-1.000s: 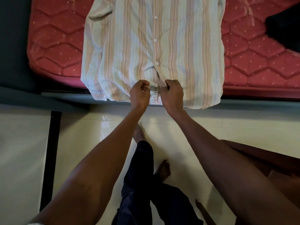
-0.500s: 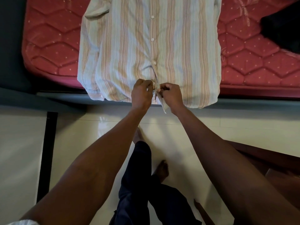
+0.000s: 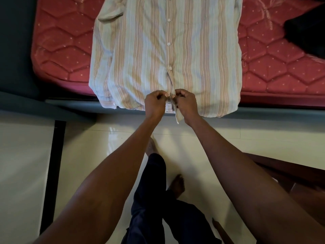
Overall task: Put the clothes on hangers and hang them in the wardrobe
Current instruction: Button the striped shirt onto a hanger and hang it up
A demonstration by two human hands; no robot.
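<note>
Fingers of the left hand [image 3: 154, 104] and right hand [image 3: 186, 104] pinch the hem placket of the soft, light striped cotton shirt [image 3: 149, 55], limp on the red quilted mattress [image 3: 61, 50], best lifted by its shoulders.

- The shirt [image 3: 158, 55] is pale blue-grey with vertical bands of thin orange-tan stripes and a row of white buttons [image 3: 169, 44] down its middle.
- The mattress [image 3: 63, 50] under the shirt is pinkish red, quilted in hexagons and scattered with small pale dots.
- A black cloth [image 3: 307, 34] lies on the mattress to the right of the shirt.
- The floor [image 3: 22, 164] below the shirt's hem is glossy cream, crossed by a black strip [image 3: 52, 173].
- The trousers [image 3: 154, 199] are dark navy.
</note>
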